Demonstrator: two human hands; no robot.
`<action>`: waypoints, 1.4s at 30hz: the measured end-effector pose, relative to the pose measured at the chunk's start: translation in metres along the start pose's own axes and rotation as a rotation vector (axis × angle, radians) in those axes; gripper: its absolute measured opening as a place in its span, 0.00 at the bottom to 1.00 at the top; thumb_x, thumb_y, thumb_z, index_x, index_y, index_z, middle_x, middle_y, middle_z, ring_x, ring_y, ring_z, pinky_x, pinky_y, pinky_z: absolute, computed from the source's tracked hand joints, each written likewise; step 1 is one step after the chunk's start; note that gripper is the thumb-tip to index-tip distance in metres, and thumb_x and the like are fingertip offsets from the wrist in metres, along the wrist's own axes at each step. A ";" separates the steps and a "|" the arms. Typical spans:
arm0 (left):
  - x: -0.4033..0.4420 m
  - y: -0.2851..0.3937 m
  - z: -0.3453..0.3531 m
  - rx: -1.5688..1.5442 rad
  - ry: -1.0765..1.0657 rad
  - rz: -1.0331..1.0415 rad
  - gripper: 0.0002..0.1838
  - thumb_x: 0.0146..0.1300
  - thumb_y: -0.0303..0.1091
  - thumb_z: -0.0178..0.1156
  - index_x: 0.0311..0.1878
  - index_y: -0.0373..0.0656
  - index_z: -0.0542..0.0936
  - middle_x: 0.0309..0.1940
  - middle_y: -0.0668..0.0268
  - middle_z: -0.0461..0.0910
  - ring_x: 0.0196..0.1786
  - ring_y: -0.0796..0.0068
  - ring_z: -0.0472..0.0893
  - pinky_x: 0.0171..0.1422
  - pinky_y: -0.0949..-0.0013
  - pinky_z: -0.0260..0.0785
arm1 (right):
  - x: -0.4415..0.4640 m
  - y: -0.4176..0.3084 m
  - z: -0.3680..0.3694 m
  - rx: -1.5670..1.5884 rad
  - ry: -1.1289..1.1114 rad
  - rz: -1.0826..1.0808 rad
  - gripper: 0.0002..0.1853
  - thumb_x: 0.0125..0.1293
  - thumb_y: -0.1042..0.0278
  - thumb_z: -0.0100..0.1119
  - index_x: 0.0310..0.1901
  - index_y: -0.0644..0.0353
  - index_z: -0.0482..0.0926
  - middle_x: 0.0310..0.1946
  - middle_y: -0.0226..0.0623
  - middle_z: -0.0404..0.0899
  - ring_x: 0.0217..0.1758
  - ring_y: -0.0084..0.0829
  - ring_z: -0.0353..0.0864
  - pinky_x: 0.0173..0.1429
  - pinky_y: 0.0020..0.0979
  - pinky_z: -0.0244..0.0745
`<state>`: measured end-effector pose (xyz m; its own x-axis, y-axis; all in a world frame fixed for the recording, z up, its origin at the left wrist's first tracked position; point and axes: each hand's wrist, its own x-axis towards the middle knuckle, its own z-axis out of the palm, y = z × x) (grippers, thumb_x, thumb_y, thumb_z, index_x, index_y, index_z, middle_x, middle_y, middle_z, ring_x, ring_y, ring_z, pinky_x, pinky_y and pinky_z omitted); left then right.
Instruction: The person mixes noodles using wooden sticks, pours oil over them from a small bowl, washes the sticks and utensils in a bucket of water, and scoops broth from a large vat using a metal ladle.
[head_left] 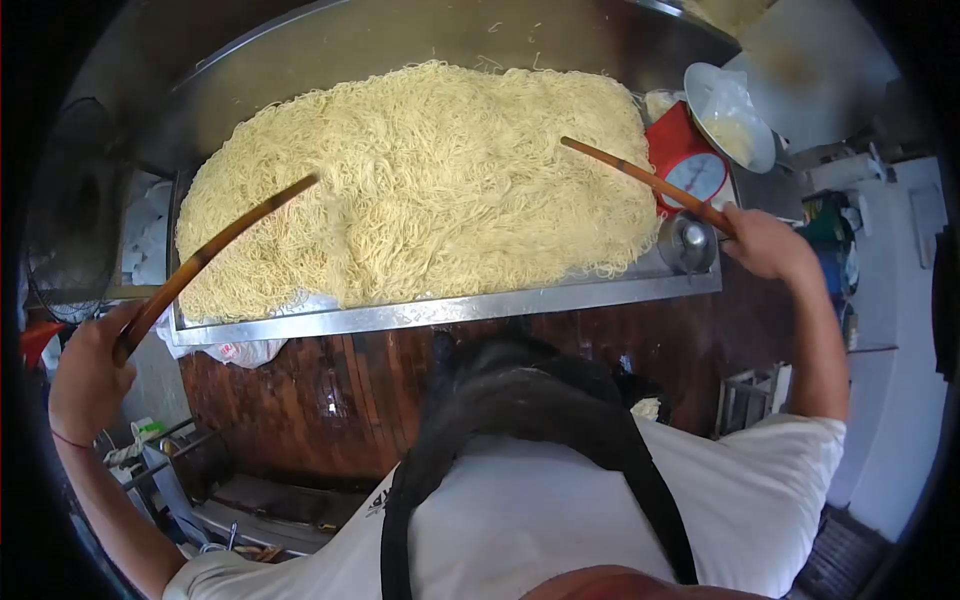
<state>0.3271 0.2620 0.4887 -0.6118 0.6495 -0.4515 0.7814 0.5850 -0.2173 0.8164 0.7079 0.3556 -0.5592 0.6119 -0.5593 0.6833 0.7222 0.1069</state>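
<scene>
A broad heap of pale yellow noodles [430, 190] covers most of a metal tray [450, 315]. My left hand [92, 370], at the left beyond the tray's edge, is closed round the end of a long brown stick [225, 238], whose dark tip is over the left-middle of the noodles. My right hand [765, 243], just beyond the tray's right end, grips a second brown stick [650, 180]. That stick's tip is over the right part of the heap. Whether either tip touches the noodles I cannot tell.
A red scale [675, 140] with a round dial and a bowl [755, 145] holding a plastic bag stand at the upper right. A round metal container [687, 243] sits in the tray's right corner. Below is a brown floor [290, 400].
</scene>
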 end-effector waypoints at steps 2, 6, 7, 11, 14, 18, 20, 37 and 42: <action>0.016 0.048 -0.003 -0.299 -0.058 0.010 0.34 0.51 0.16 0.53 0.66 0.39 0.73 0.53 0.49 0.82 0.54 0.54 0.83 0.58 0.59 0.72 | 0.075 0.020 0.051 0.094 -0.033 -0.033 0.26 0.61 0.64 0.61 0.59 0.65 0.69 0.50 0.59 0.78 0.57 0.57 0.77 0.58 0.50 0.71; 0.148 0.119 0.184 -0.494 0.024 0.359 0.33 0.57 0.19 0.44 0.69 0.46 0.71 0.57 0.43 0.78 0.62 0.46 0.77 0.69 0.56 0.65 | 0.262 -0.007 0.201 0.531 0.240 -0.302 0.24 0.59 0.67 0.57 0.58 0.65 0.72 0.47 0.56 0.79 0.51 0.52 0.79 0.57 0.46 0.74; 0.193 0.163 0.240 -0.589 0.027 0.347 0.31 0.60 0.20 0.44 0.69 0.45 0.71 0.55 0.42 0.78 0.60 0.44 0.77 0.67 0.55 0.67 | 0.286 -0.041 0.200 0.686 0.239 -0.336 0.19 0.60 0.66 0.58 0.52 0.63 0.73 0.35 0.46 0.79 0.37 0.41 0.81 0.44 0.42 0.77; 0.291 0.319 0.295 -0.915 0.092 0.284 0.30 0.60 0.30 0.61 0.66 0.37 0.68 0.46 0.43 0.82 0.51 0.47 0.82 0.59 0.58 0.72 | 0.269 -0.126 0.153 1.182 -0.022 -0.170 0.18 0.64 0.64 0.59 0.52 0.64 0.71 0.30 0.36 0.78 0.28 0.33 0.78 0.34 0.37 0.73; 0.265 0.327 0.228 -1.107 -0.203 0.258 0.33 0.61 0.34 0.67 0.68 0.34 0.67 0.50 0.51 0.80 0.51 0.59 0.79 0.61 0.65 0.69 | 0.231 -0.118 0.170 1.293 0.090 -0.310 0.15 0.65 0.64 0.60 0.48 0.61 0.70 0.26 0.31 0.73 0.26 0.28 0.74 0.30 0.33 0.71; 0.239 0.326 0.268 -1.164 -0.177 0.318 0.35 0.61 0.36 0.68 0.69 0.35 0.65 0.44 0.61 0.76 0.37 0.71 0.77 0.45 0.70 0.73 | 0.187 -0.095 0.252 1.186 0.389 -0.251 0.12 0.64 0.67 0.60 0.42 0.60 0.68 0.25 0.34 0.70 0.25 0.30 0.74 0.31 0.35 0.71; 0.259 0.369 0.300 -1.158 -0.048 0.477 0.35 0.61 0.35 0.67 0.69 0.35 0.65 0.35 0.64 0.75 0.27 0.76 0.75 0.31 0.72 0.72 | 0.166 -0.120 0.241 1.322 0.164 -0.158 0.11 0.64 0.67 0.60 0.40 0.60 0.68 0.26 0.34 0.71 0.25 0.30 0.74 0.30 0.35 0.71; 0.089 0.147 0.217 -0.707 -0.280 0.159 0.35 0.61 0.33 0.66 0.71 0.40 0.66 0.45 0.51 0.81 0.49 0.56 0.82 0.56 0.59 0.72 | -0.068 0.070 0.185 0.653 -0.005 0.103 0.25 0.63 0.68 0.62 0.61 0.60 0.71 0.50 0.54 0.78 0.56 0.53 0.77 0.57 0.46 0.72; 0.198 0.267 0.295 -0.844 -0.177 0.363 0.37 0.59 0.32 0.64 0.72 0.40 0.64 0.55 0.43 0.79 0.58 0.49 0.79 0.63 0.59 0.70 | 0.111 -0.021 0.307 1.044 0.241 -0.057 0.21 0.63 0.68 0.58 0.56 0.67 0.71 0.40 0.48 0.78 0.45 0.44 0.78 0.53 0.41 0.73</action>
<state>0.4511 0.4037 0.0858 -0.2655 0.8189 -0.5089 0.5303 0.5648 0.6323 0.8840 0.6617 0.0386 -0.6025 0.7163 -0.3520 0.6531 0.1889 -0.7333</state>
